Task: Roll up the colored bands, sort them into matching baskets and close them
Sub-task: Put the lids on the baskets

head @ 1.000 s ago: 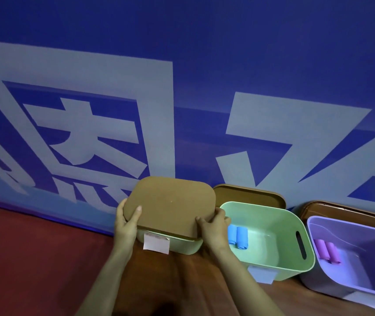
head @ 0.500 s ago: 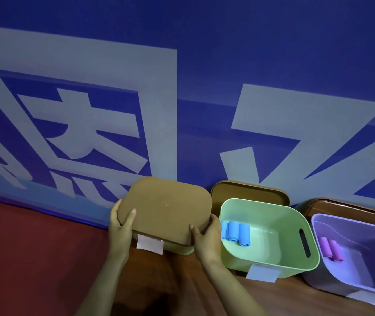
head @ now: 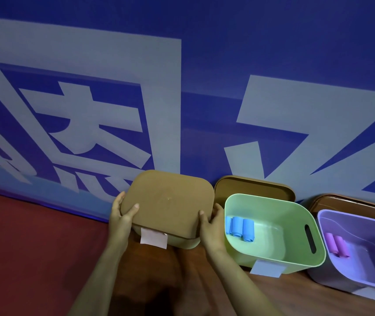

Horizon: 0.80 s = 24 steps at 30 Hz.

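P1: Backdrop & surface?

P2: Blue wall (head: 204,65) w/ big pale characters at the back. Brown tabletop (head: 296,297) below it, red cloth (head: 34,247) over its left part.

P1: Hands?

P2: Both on the brown lid (head: 168,201). Its left edge is gripped by the left hand (head: 121,215), thumb on top, fingers curled round the side. Same on the right edge w/ the right hand (head: 211,224). Lid sits on the pale basket (head: 186,244), near the tabletop's back edge; can't tell if it's fully seated. Pinkish label (head: 153,238) on the basket's front.

P1: Other baskets?

P2: Green basket (head: 273,215) just right of it, right hand between the two. It's uncovered, blue rolls (head: 239,229) lying inside by its left wall, pale label (head: 267,269) on its front. 2nd lid (head: 250,185) leans on the wall behind it. Purple basket (head: 364,224) toward the tabletop's right edge, also uncovered, pink rolls (head: 338,246) inside, 3rd lid (head: 353,202) behind.
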Tool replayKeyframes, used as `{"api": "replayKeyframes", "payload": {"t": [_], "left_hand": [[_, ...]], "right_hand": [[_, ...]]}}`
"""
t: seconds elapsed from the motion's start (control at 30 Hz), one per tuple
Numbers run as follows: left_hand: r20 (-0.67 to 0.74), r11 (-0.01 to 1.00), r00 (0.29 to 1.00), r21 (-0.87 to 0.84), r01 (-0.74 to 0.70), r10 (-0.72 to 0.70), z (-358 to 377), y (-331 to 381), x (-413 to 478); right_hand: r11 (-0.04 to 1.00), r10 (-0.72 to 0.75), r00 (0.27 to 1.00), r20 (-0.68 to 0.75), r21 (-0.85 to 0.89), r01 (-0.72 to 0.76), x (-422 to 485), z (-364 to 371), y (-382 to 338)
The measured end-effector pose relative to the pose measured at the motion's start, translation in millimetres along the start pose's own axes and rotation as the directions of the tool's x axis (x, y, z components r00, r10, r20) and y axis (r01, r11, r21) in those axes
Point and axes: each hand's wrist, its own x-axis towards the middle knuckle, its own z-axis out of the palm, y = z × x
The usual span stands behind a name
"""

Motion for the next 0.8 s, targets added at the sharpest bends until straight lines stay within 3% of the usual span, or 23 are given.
{"api": "replayKeyframes", "payload": {"t": [0.17,0.37,0.53,0.6,0.7,0.8], "left_hand": [[0.016,0.998,0.998,-0.017,0.055,-0.055,2,4,5],[-0.016,0.994,0.998,0.086,0.068,-0.067,3,9,15],[-0.044,0.943,0.997,0.323,0.075,-0.064,7,14,29],[-0.051,0.869,0.997,0.488,0.079,-0.063,11,18,36],[0.010,0.717,0.995,0.693,0.068,-0.104,18,27,41],[0.076,0.619,0.984,0.785,0.042,-0.163,23,39,46]], "right_hand": [[0.998,0.071,0.996,-0.056,0.005,-0.070,16,7,-3],[0.978,0.178,0.979,-0.102,0.132,-0.164,23,14,6],[0.926,0.295,0.950,-0.099,0.276,-0.259,28,13,0],[0.938,0.288,0.953,-0.098,0.230,-0.260,29,11,-2],[0.978,0.207,0.977,-0.047,-0.001,-0.208,33,9,-11],[0.971,0.175,0.984,0.014,-0.166,-0.170,45,10,-23]]}}
